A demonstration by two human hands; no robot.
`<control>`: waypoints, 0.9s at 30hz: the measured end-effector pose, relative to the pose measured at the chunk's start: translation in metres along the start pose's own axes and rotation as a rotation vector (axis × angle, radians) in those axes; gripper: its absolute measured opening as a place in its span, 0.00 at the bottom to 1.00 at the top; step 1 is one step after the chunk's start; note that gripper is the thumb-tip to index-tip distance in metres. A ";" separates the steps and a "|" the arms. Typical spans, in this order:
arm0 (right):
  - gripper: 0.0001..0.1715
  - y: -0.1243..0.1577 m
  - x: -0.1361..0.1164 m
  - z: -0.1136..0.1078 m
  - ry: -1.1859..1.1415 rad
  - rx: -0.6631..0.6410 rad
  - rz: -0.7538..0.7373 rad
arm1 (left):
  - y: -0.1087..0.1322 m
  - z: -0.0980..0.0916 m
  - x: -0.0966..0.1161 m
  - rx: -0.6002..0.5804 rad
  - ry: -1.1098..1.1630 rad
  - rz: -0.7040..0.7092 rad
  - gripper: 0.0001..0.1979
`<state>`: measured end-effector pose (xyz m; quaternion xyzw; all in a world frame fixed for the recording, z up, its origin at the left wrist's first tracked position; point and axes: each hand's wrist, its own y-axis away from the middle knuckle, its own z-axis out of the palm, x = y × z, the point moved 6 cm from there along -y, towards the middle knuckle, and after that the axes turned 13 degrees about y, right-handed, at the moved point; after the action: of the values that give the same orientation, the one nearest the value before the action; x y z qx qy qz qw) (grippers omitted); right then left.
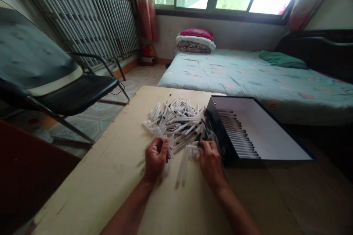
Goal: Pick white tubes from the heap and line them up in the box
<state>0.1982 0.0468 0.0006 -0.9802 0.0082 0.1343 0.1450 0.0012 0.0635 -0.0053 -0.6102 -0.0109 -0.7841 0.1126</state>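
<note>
A heap of white pen barrels and dark pen parts lies on the pale table. At the heap's near left edge, my left hand is closed around white pen barrels. My right hand is at the near right edge, its fingers bent down at small dark and clear parts; what they grip is too small to make out. Between the hands lie a few clear barrels. Right of the heap stands an open dark box with a white inside, holding a row of assembled pens.
Beyond the table is a bed with folded bedding and a green cloth. A black chair stands at the left, before a metal rack. A dark red surface is at the lower left.
</note>
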 end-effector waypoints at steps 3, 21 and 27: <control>0.18 -0.007 0.002 0.000 0.135 -0.054 -0.029 | 0.000 0.000 -0.001 0.001 0.020 -0.008 0.10; 0.14 -0.031 -0.002 -0.006 0.276 -0.092 -0.176 | -0.003 0.004 -0.005 0.007 0.355 -0.222 0.12; 0.08 -0.022 -0.006 -0.049 -0.221 0.304 -0.131 | -0.006 0.002 -0.009 0.055 0.603 -0.335 0.09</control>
<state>0.2064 0.0531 0.0536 -0.9248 -0.0513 0.2286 0.2998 0.0038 0.0709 -0.0133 -0.3376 -0.0982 -0.9361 -0.0032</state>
